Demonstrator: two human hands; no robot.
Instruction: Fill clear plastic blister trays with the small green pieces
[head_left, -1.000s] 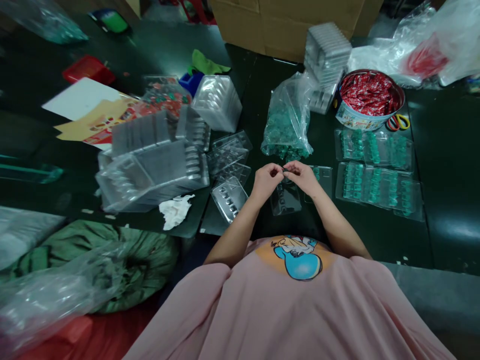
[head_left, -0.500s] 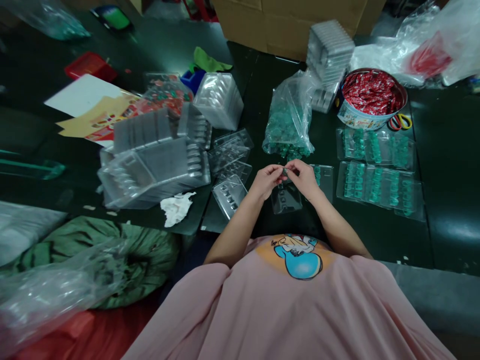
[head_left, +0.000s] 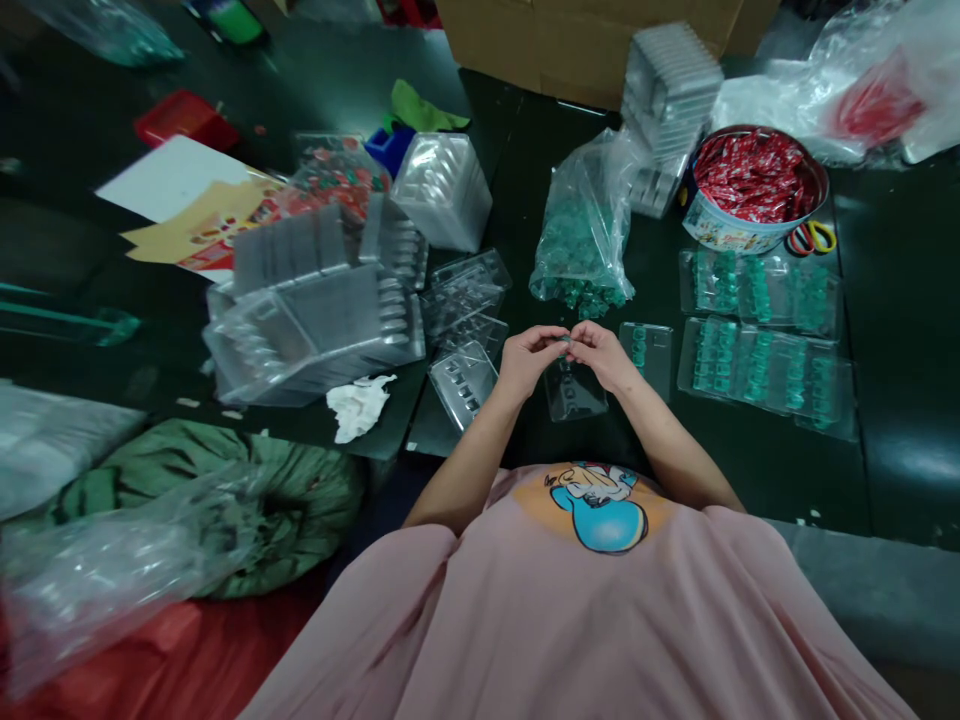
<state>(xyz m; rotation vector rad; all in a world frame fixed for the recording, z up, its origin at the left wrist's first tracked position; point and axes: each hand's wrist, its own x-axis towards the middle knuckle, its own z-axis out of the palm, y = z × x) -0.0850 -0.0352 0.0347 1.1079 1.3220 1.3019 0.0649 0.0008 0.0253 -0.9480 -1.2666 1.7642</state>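
Observation:
My left hand [head_left: 529, 360] and my right hand [head_left: 600, 356] meet fingertip to fingertip above the table. Both are closed in a pinch around a small greenish piece [head_left: 566, 342], mostly hidden by the fingers. Just below them lies a clear plastic blister tray [head_left: 576, 395] with a row of small cavities. Beyond the hands, a clear bag [head_left: 585, 215] spills loose green translucent pieces [head_left: 592, 300] from its near end. To the right of my right hand is a tray [head_left: 646, 360] holding a row of green pieces.
Filled trays [head_left: 757, 365] lie at the right, below a round tin [head_left: 739, 235] of red packets and scissors [head_left: 811, 239]. Stacked clear trays [head_left: 315, 335], a crumpled tissue [head_left: 360, 408] and a loose tray [head_left: 463, 382] are on the left. A cardboard box [head_left: 570, 50] stands at the back.
The view has shifted slightly. My hands stay together over the tray, with the fingers a little repositioned around the small piece; my right hand has moved slightly left, uncovering more of the tray beside it.

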